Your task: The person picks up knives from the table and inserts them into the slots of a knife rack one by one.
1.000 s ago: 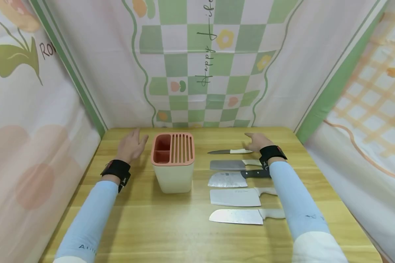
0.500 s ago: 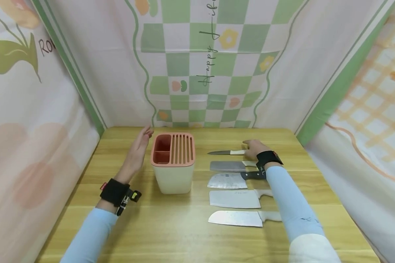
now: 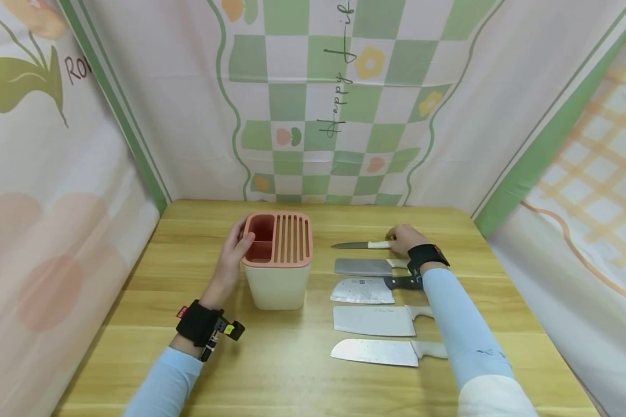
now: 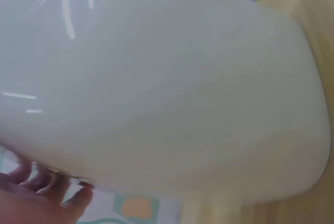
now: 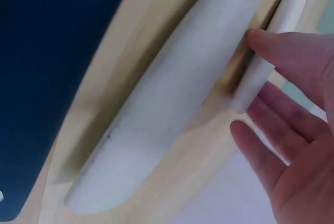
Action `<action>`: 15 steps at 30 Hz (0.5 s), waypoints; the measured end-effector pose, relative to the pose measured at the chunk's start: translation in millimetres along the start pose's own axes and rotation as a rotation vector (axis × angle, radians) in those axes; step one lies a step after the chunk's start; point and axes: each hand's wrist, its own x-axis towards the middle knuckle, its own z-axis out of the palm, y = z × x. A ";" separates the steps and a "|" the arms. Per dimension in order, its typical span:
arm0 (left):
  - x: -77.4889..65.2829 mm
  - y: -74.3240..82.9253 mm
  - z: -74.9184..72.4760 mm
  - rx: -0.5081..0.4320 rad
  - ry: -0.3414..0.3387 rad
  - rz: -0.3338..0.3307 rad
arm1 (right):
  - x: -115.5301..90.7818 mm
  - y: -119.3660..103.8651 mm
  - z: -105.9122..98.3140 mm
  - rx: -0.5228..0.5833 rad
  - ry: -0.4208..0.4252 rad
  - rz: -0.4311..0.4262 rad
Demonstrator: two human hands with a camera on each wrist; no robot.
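A cream knife holder (image 3: pixel 279 289) with a salmon slotted top stands left of centre on the table. My left hand (image 3: pixel 230 255) grips its left side near the rim, thumb at the front and the other fingers mostly hidden behind; the left wrist view shows fingertips (image 4: pixel 78 198) at the holder's edge. On the right, a paring knife (image 3: pixel 352 245) with a white handle lies farthest back, blade pointing left. My right hand (image 3: pixel 408 238) pinches that handle (image 5: pixel 253 80) between thumb and fingers. Just in front lies a grey cleaver (image 3: pixel 362 266) with a pale handle.
Nearer me, in a row, are a black-handled knife (image 3: pixel 362 291), a white-handled cleaver (image 3: pixel 372 321) and a white-handled knife (image 3: pixel 375 351), blades to the left. My right forearm passes over their handle side. Patterned cloth (image 3: pixel 287 101) hangs behind the wooden table (image 3: pixel 292 376).
My left hand has moved right from the table's left part onto the holder. The right hand has come down and closed its fingers on the paring knife's handle.
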 end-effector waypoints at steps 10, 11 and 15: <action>2.0 -9.2 10.1 -0.107 0.053 0.091 | 8.1 10.1 2.6 0.002 0.047 -0.058; 2.5 -10.2 10.4 -0.110 0.054 0.096 | 8.4 10.4 2.9 0.001 0.048 -0.060; 3.0 -13.4 11.5 -0.087 0.067 0.093 | 6.7 12.2 5.3 -0.007 0.056 -0.067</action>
